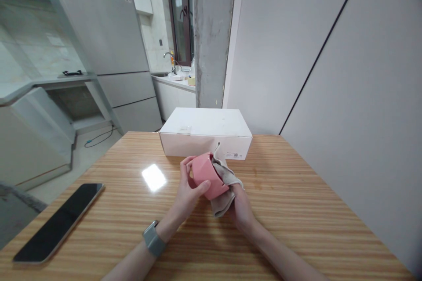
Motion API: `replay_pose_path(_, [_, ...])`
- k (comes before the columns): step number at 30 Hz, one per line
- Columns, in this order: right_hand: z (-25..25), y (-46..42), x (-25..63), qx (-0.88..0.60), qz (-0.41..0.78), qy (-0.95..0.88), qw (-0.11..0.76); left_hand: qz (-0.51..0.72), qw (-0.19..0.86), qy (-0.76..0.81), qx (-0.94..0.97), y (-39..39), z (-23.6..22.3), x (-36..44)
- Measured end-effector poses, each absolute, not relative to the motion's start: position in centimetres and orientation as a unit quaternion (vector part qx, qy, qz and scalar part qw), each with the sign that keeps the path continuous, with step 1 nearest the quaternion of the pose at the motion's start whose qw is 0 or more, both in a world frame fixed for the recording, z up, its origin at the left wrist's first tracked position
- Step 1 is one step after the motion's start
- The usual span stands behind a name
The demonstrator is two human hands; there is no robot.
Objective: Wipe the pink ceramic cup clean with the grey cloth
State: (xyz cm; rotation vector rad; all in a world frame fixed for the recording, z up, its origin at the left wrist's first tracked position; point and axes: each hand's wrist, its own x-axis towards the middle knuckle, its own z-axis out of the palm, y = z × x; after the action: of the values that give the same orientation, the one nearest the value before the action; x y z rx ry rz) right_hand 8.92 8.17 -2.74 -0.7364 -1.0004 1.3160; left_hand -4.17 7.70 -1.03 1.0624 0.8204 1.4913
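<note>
A pink faceted container [207,174], perhaps a bowl or small pot, is tilted with its opening toward the right. My left hand [191,186] grips it from the left, thumb on the near side and fingers round the far side. A grey-beige cloth [226,175] is tucked into the opening and drapes below it. With closed fingers, my right hand [240,206] holds the cloth at the opening; some of its fingers are hidden behind the fabric. Both hands are above the wooden table, and a grey-banded watch [154,238] is on my left wrist.
A white box [207,134] stands at the table's far edge, just beyond the hands. A black-screened phone [61,224] lies at the left on the wood-grain table [303,219]. A white wall [346,109] runs along the right; a fridge [102,30] and sink counter are behind.
</note>
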Motion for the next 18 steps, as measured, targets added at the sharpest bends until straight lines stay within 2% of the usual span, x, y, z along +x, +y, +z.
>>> replay_pose_path(4, [-1.9,8.4,9.0,-0.321,0.609,-0.392,0.610,0.592,0.561,0.345,0.465,7.6,-0.7,-4.0])
replay_pose_path(8, [-1.3,10.0,10.0,-0.329,0.570,-0.404,0.635,0.563,0.594,0.330,0.470,7.6,-0.3,-3.9])
replay_pose_path(13, [0.0,11.9,10.6,-0.392,0.494,-0.485,0.606,0.538,0.675,0.281,0.420,8.0,0.0,-4.4])
replay_pose_path(18, [-0.3,12.0,10.5,-0.350,0.513,-0.504,0.600,0.532,0.708,0.284,0.367,9.0,-0.6,-5.4])
